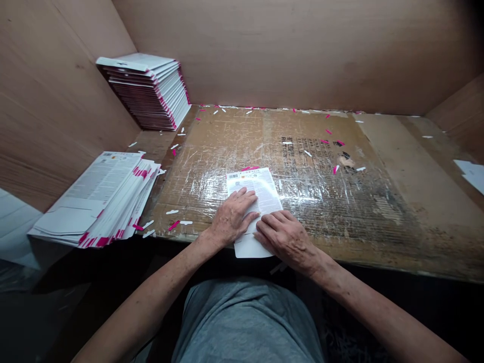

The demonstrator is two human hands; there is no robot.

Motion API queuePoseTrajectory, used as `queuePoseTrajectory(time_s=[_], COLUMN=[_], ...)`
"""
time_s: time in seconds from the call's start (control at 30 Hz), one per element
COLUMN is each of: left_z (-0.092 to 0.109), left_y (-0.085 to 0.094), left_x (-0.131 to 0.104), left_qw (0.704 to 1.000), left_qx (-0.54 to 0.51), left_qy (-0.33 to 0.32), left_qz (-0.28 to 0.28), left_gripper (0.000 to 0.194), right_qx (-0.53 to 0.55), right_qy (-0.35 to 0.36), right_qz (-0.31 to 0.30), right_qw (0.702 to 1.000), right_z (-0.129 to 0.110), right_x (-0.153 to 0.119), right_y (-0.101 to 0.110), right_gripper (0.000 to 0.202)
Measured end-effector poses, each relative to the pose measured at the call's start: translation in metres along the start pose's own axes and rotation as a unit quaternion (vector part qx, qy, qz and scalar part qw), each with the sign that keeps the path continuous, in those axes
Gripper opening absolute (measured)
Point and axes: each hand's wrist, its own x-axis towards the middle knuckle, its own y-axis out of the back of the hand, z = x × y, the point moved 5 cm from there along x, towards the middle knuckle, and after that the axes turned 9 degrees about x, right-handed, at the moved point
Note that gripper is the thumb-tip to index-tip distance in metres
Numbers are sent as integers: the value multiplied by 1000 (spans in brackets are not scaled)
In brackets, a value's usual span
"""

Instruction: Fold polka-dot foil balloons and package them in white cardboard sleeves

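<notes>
A white, flat printed carton [264,189] lies at the table's front edge, with a barcode and small print at its far end and a blank flap overhanging toward me. My left hand [233,214] rests on its left side, fingers stretched over the print and thumb pointing right. Against the lower right side, my right hand [285,237] has its fingers bent and pressed together on the carton by the flap crease. The fingertips of that hand are partly hidden. A bit of pink shows behind the carton's far end.
Left of me, a fanned pile of similar cartons [102,189] overhangs the front edge. A tall stack [151,93] stands in the back left corner. Small white and pink slot-shaped scraps [174,225] litter the cardboard-covered table [234,133]. Wooden panels [302,55] enclose it; white paper [471,174] lies far right.
</notes>
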Motion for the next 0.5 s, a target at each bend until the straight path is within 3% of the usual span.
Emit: queuePoseTrajectory(time_s=[0.13,0.3,0.4,0.5], left_z=[1,7,10,10], left_y=[1,-3,-8,-12], left_x=[2,6,10,12], left_qw=[998,997,997,996], left_qx=[50,2,-13,23], left_qy=[-28,-62,-67,-73], left_qz=[-24,-36,-39,-40], left_gripper=[38,33,33,35], right_qx=[-42,53,133,103], right_qy=[6,-32,-82,-123], right_qz=[-44,-101,-46,22], right_qw=[998,993,987,987], right_z=[0,5,13,18], right_x=[7,-37,-58,-48], right_y=[-1,27,43,38], right_gripper=[27,29,29,23])
